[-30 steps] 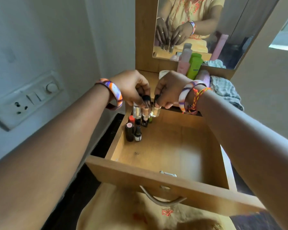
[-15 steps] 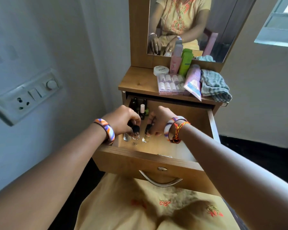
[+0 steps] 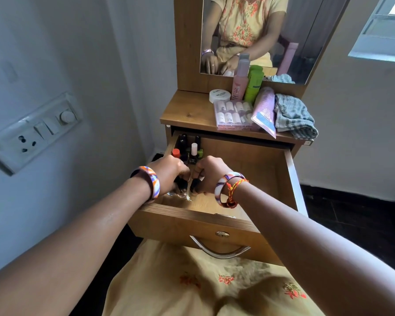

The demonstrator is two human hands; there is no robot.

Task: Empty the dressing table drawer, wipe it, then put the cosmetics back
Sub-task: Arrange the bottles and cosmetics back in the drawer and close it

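Open drawer (image 3: 192,218): left hand (image 3: 171,171) and right hand (image 3: 211,173) each grasp black-capped clear bottles (image 3: 183,190) standing at its near left. More small bottles (image 3: 188,150) stand in its far-left corner. Beyond, the tabletop (image 3: 187,112) carries remaining cosmetics (image 3: 235,114) and a folded cloth (image 3: 294,116).

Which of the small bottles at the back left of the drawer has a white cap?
The white-capped bottle stands near the group's right side, beside a green one; the others there have black caps or a red cap.
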